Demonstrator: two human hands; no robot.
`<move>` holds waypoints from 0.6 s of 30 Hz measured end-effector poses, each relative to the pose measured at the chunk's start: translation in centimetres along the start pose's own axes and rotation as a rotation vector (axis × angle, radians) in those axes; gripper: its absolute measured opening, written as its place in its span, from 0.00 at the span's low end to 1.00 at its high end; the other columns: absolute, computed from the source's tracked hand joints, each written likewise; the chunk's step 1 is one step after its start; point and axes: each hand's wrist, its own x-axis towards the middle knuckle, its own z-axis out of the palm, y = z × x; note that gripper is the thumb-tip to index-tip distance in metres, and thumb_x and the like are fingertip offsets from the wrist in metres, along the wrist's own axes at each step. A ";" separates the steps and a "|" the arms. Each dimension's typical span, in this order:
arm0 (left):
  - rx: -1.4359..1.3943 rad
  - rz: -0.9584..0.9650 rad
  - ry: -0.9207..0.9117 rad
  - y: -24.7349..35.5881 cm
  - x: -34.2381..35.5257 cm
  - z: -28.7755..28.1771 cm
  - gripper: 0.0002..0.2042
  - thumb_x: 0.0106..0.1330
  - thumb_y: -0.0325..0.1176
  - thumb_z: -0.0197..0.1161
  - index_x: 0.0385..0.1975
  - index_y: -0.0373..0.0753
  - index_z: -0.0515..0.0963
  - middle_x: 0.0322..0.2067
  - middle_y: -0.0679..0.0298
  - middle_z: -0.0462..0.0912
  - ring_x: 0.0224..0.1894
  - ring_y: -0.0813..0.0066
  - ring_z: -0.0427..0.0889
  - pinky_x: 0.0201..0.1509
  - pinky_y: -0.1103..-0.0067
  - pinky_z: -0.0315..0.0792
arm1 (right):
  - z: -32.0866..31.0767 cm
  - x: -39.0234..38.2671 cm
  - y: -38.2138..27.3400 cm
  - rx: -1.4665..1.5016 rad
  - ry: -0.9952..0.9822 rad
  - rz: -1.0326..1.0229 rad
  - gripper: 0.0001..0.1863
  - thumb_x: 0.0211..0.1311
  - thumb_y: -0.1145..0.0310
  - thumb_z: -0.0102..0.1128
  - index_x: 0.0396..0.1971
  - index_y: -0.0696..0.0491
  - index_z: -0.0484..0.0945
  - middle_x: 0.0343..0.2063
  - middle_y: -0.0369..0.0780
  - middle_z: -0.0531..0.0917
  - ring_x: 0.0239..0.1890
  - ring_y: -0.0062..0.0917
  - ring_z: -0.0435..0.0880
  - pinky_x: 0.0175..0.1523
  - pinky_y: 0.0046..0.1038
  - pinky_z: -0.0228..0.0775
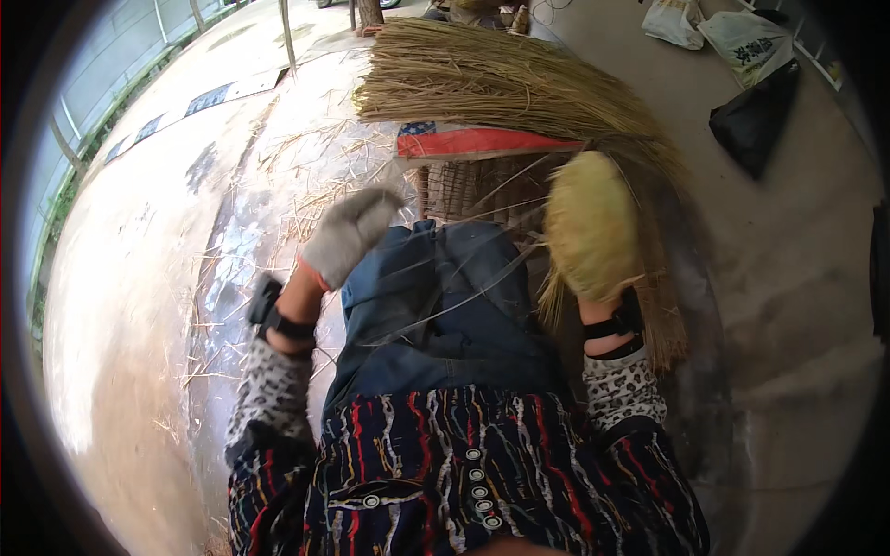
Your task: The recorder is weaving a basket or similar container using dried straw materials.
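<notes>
My left hand [350, 233], in a grey-white work glove with an orange cuff, is raised above my left knee. Its fingers look curled together, and what they may hold is hidden. A blurred bundle of yellow-green straw [593, 222] is at my right hand, its rounded end toward me and loose stalks sticking out below. The bundle covers the fingers of that hand, leaving the wrist [607, 320] in sight below it. Thin pale strands [473, 295] run across my lap between the two hands. My blue-trousered legs [431, 296] lie under them.
Ahead lies a big heap of long straw [482, 74], bending down on the right. Before it are a red board [482, 142] with a starred blue corner and a woven wicker piece [464, 190]. Straw bits litter the ground. Bags [756, 120] lie far right.
</notes>
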 end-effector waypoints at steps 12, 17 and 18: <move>0.071 -0.313 1.022 -43.8 -26.3 -29.7 0.20 0.71 0.32 0.46 0.61 0.33 0.67 0.61 0.58 0.71 0.64 0.67 0.66 0.70 0.74 0.54 | -23.3 -3.5 -0.4 0.384 0.173 -0.055 0.16 0.62 0.48 0.51 0.33 0.47 0.74 0.24 0.35 0.76 0.20 0.25 0.69 0.21 0.27 0.58; 0.324 -0.612 1.181 -43.6 -34.7 -29.6 0.26 0.73 0.42 0.45 0.64 0.32 0.62 0.66 0.55 0.63 0.68 0.68 0.60 0.71 0.75 0.50 | -19.3 -2.5 -2.7 0.404 0.650 -0.105 0.17 0.65 0.51 0.47 0.31 0.50 0.73 0.19 0.36 0.73 0.14 0.28 0.67 0.14 0.27 0.56; 0.316 -0.603 1.174 -43.2 -35.1 -30.1 0.26 0.73 0.42 0.45 0.64 0.32 0.62 0.66 0.55 0.63 0.68 0.68 0.60 0.71 0.75 0.50 | -19.3 -2.3 -3.2 0.401 0.656 -0.117 0.17 0.65 0.51 0.47 0.31 0.50 0.73 0.19 0.36 0.73 0.14 0.28 0.67 0.14 0.27 0.56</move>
